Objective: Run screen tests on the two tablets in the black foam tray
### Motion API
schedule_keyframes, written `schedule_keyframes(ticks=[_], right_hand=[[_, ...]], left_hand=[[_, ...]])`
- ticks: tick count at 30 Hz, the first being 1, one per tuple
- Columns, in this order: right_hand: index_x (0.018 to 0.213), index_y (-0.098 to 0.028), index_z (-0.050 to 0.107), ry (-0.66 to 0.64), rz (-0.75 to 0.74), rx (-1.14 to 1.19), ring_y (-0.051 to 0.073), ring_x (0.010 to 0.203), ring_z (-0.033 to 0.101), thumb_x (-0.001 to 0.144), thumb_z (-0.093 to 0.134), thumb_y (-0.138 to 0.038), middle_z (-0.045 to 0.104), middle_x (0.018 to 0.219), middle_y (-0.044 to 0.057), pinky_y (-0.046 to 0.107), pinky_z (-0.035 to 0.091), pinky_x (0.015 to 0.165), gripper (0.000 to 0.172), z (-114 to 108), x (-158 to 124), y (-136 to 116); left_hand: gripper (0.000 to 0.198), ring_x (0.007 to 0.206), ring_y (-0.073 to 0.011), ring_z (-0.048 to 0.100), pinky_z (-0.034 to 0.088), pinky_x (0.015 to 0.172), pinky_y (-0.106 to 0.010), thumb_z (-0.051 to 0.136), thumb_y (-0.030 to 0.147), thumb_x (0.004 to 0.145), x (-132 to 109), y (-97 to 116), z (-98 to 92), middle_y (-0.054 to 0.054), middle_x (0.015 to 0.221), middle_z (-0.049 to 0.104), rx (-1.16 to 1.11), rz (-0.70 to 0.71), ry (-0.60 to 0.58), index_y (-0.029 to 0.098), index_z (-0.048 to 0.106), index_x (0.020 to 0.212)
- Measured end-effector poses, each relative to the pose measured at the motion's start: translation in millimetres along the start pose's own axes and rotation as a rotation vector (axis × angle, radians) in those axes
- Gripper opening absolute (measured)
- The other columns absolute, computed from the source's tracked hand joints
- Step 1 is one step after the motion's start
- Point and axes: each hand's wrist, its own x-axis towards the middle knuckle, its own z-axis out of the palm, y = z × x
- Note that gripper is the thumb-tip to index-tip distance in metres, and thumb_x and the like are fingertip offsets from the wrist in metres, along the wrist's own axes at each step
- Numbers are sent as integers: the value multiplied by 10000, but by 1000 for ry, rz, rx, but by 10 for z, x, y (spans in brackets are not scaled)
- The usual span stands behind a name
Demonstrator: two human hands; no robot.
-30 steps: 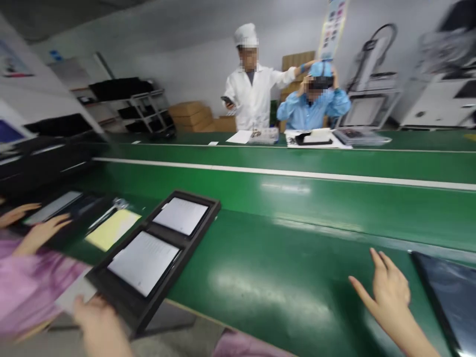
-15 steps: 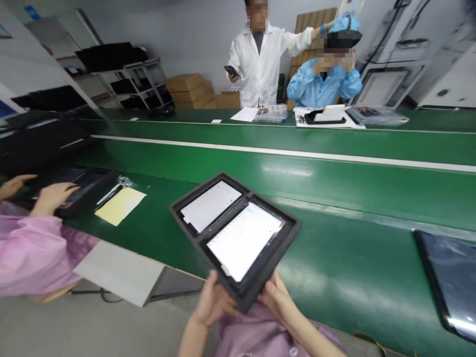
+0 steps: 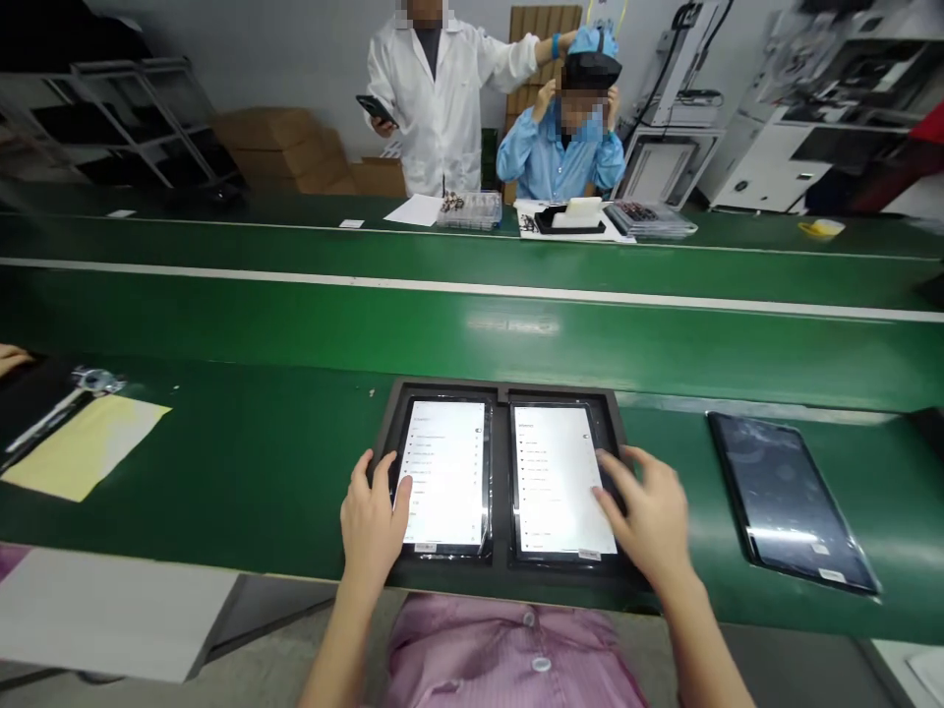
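Note:
A black foam tray (image 3: 501, 492) lies flat on the green bench in front of me, with two tablets side by side in its recesses. Both the left tablet (image 3: 446, 477) and the right tablet (image 3: 559, 482) have lit white screens showing a list. My left hand (image 3: 373, 521) rests at the left tablet's outer edge, its fingers spread and the thumb over the screen. My right hand (image 3: 655, 516) is at the right tablet's outer edge, fingers apart and slightly blurred. Neither hand grips anything.
A dark-screened tablet (image 3: 793, 501) lies to the right. Yellow paper (image 3: 92, 447) and a pen-like tool (image 3: 44, 428) are at left, near a co-worker's hand (image 3: 13, 359). Across the bench (image 3: 295, 324), one person (image 3: 435, 108) stands and another (image 3: 564, 147) wears a headset.
The tray with its tablets was held tilted in both hands and now lies flat on the bench. My hands have moved from its near edge to its two sides. The view has turned right.

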Motion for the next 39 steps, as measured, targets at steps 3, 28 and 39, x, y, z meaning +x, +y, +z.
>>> schedule_keyframes(ticks=[3,28,39], right_hand=[[1416,-365,637,-160,-323,11,424,1413,363,1011,598,-519,357,1577,169,678,362,1087,434,162,110,-435],[1348,-374,687,-210,-462,108,416,1413,318,1005,566,-596,258,1627,90,710,145,1182,426,15,77,-49],[1399,-318,641,4,-389,233,378,1364,372,1027,475,-506,325,1527,122,674,229,1176,448,11,-45,22]], left_hand=[[576,1321,-409,514,520,996,-580,290,473,1042,-33,-6,122,-250,1459,464,146,25,46,126,619,1362],[783,1327,-443,494,439,1078,-645,303,488,997,153,-56,68,-287,1457,493,45,-163,-193,13,204,1612],[876,1309,-429,496,460,1078,-609,541,386,919,104,-257,85,-267,1445,493,123,175,-176,55,140,1625]])
